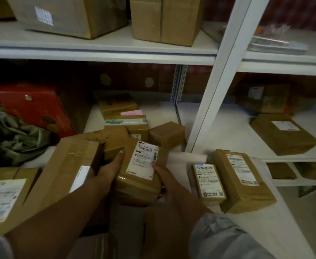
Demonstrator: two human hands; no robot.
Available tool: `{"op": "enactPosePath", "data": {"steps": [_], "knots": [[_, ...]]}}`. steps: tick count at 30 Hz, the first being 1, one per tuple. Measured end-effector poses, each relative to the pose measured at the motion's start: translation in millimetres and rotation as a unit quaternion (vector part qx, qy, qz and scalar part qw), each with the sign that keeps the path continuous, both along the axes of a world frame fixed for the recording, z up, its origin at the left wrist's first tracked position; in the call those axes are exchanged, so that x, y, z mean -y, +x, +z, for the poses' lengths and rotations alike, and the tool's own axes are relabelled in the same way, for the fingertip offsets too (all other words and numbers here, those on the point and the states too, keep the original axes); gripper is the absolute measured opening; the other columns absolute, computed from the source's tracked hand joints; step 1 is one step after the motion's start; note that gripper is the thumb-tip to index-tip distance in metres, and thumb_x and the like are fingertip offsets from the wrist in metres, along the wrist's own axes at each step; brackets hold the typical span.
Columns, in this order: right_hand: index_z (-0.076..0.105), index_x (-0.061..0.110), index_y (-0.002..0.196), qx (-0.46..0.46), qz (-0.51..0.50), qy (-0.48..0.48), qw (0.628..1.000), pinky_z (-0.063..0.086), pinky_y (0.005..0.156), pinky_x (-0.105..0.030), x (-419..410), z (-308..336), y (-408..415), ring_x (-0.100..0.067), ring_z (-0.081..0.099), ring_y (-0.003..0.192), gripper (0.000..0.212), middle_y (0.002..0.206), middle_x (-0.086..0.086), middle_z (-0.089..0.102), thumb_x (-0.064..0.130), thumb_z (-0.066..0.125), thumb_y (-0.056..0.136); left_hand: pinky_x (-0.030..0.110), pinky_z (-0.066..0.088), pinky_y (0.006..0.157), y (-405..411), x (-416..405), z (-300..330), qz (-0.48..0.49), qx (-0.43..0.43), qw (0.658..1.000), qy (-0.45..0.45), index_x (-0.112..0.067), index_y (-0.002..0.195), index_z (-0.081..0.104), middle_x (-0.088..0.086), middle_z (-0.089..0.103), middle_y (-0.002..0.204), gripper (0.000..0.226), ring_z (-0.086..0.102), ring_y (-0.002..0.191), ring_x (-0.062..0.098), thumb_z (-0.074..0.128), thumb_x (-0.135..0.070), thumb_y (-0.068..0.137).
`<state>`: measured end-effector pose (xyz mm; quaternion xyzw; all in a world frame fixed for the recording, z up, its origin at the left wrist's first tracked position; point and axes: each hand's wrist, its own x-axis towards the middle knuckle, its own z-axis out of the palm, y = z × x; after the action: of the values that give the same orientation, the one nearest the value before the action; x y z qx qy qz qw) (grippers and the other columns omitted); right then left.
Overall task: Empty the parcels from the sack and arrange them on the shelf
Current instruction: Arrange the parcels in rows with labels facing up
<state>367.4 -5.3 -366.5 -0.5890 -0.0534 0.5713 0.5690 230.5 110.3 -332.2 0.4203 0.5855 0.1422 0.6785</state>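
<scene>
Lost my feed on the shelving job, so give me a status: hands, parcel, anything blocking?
Left hand and right hand both grip one labelled parcel. Held over the shelf. Boxes crowd behind it.

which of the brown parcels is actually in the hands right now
The labelled parcel at centre, gripped by the left hand and right hand; the other parcels lie untouched on the shelf.

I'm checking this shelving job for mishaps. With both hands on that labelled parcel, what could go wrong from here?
1. The long box leans tilted beside the left hand; a nudge may tip it.
2. The shelf ahead is crowded with small boxes, so pushing the held parcel in might shove them.
3. The right hand grips only an edge; it could slip.
</scene>
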Motion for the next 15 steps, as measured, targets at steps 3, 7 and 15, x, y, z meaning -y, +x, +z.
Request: {"op": "enactPosePath", "data": {"steps": [3,7,15], "knots": [[0.055,0.025,0.127,0.033,-0.025,0.019,0.999,0.054,0.086,-0.045,5.8,18.5,8.1,-0.026,0.066,0.104,0.056,0.117,-0.005,0.069,0.047,0.071,0.079,0.05,0.039,0.105,10.7,-1.4,9.6,-0.013,0.027,1.0,0.007,-0.016,0.128,0.049,0.016,0.063,0.118,0.074,0.058,0.11,0.035,0.059,-0.067,0.075],[0.044,0.025,0.139,0.172,-0.112,-0.005,0.979,0.052,0.094,-0.05,25.0,53.8,65.0,-0.03,0.063,0.108,0.074,0.127,-0.009,0.063,0.048,0.073,0.076,0.048,0.033,0.111,56.0,22.6,11.6,-0.034,0.009,0.995,0.094,-0.02,0.127,0.054,0.009,0.06,0.126,0.063,0.053,0.119,0.032,0.043,-0.066,0.087],[0.036,0.022,0.143,0.323,-0.02,-0.129,0.937,0.048,0.099,-0.046,37.9,42.8,71.0,-0.031,0.057,0.117,0.067,0.135,-0.008,0.053,0.043,0.064,0.086,0.05,0.035,0.107,65.1,35.6,-29.3,-0.185,-0.212,0.92,0.272,-0.028,0.133,0.045,0.013,0.045,0.139,0.059,0.044,0.126,0.035,0.043,-0.061,0.084]]}}
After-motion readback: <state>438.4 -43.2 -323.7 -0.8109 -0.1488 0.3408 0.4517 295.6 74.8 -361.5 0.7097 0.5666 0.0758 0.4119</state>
